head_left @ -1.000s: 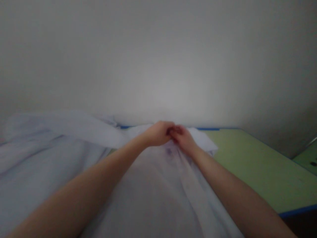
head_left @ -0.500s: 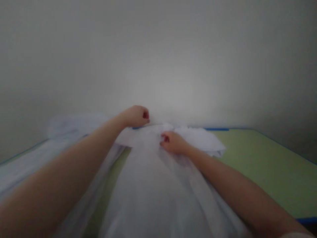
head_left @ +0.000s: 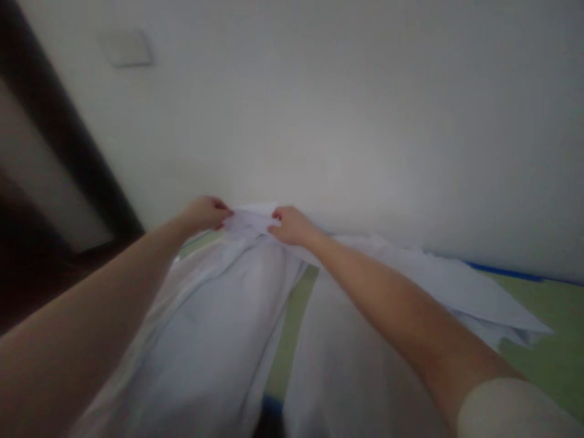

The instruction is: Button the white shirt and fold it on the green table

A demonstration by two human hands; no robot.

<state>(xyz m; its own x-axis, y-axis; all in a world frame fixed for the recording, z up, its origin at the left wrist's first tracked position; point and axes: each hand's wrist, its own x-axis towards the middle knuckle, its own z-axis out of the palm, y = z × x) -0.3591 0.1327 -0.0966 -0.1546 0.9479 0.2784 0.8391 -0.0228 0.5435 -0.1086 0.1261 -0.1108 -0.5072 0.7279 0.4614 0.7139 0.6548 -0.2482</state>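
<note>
**Both hands pinched on the far edge of a white cloth**

While both arms reach toward 12 o'clock, left hand (head_left: 205, 213) and right hand (head_left: 289, 224) each close fingers on the far edge of the white cloth (head_left: 214, 328). Cloth drapes over the green table (head_left: 547, 340), spreading to 3 o'clock. White wall (head_left: 347, 121) stands behind; dark door frame (head_left: 59, 140) at 10 o'clock.

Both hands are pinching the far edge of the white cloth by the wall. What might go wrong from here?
The left hand and right hand grip only a narrow bit of the white cloth, so it may slip free. The cloth lies split, with a strip of green table bare between; pulling could bunch it further. Its near part hangs past the table's edge and might drag it down.
</note>
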